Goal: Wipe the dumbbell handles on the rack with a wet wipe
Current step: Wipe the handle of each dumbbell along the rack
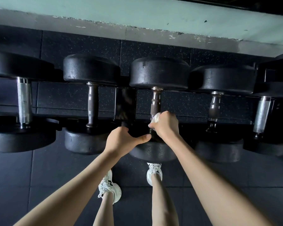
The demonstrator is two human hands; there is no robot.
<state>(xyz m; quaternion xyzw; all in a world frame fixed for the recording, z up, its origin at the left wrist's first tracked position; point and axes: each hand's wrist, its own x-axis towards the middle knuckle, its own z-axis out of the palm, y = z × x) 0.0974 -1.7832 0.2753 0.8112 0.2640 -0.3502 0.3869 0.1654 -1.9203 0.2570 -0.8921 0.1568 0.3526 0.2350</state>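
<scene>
Several black dumbbells lie side by side on a low black rack (125, 103). The middle dumbbell (158, 72) has a dark knurled handle (155, 103). My right hand (166, 124) is closed around the near end of that handle with a white wet wipe (155, 119) bunched between fingers and bar. My left hand (123, 141) rests on the near head of the same dumbbell (153, 152), thumb stretched along its top edge, fingers curled over its left side.
A dumbbell with a dark handle (92, 105) lies to the left, one with a chrome handle (24, 101) further left. Two more handles (214, 105) (262, 115) lie to the right. A pale green wall (153, 18) is behind. My white shoes (154, 172) stand on dark rubber flooring.
</scene>
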